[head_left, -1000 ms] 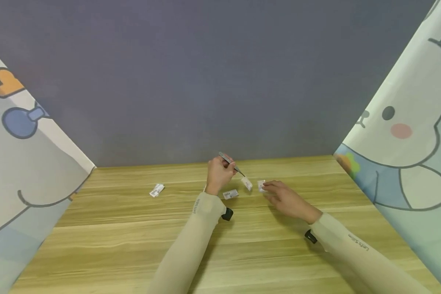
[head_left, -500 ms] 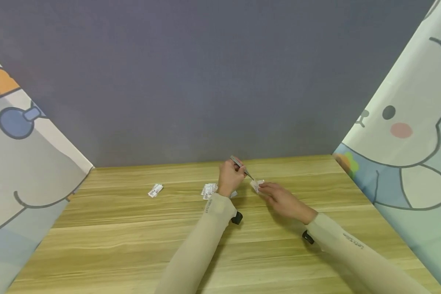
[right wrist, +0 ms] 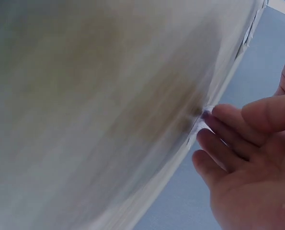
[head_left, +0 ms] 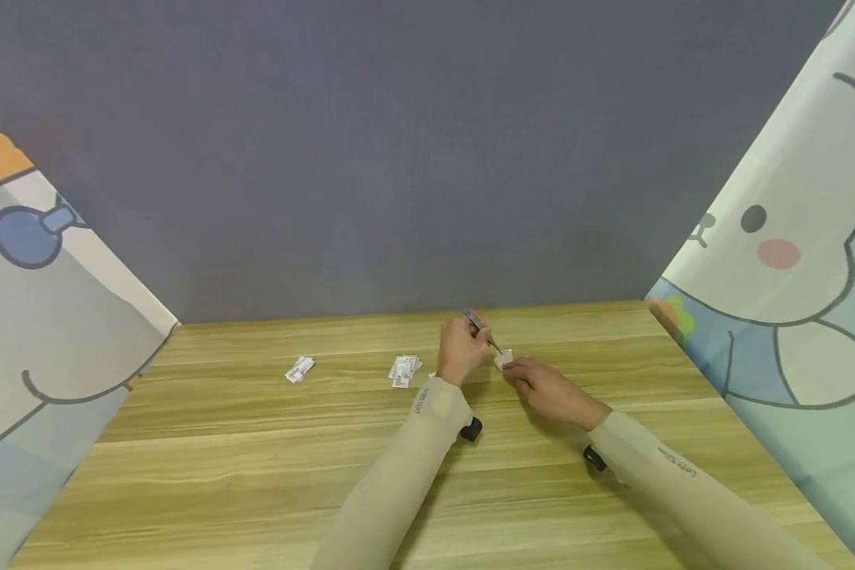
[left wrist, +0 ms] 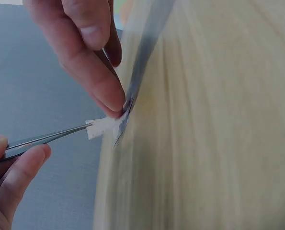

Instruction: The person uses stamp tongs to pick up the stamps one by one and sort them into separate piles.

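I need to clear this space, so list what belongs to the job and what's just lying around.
Seemingly the job:
tweezers, pinched by the left hand
white slip at their tip, touched by the right hand
probably the similar middle slips and far-left slips

Merely surroundings:
grey backdrop
cartoon-printed panels

Grey backdrop point(head_left: 399, 158), cartoon-printed sheets point(head_left: 812, 182)

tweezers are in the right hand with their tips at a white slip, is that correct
Wrong hand: the head view shows the tweezers in the left hand. Their tips are at a white slip, as you say.
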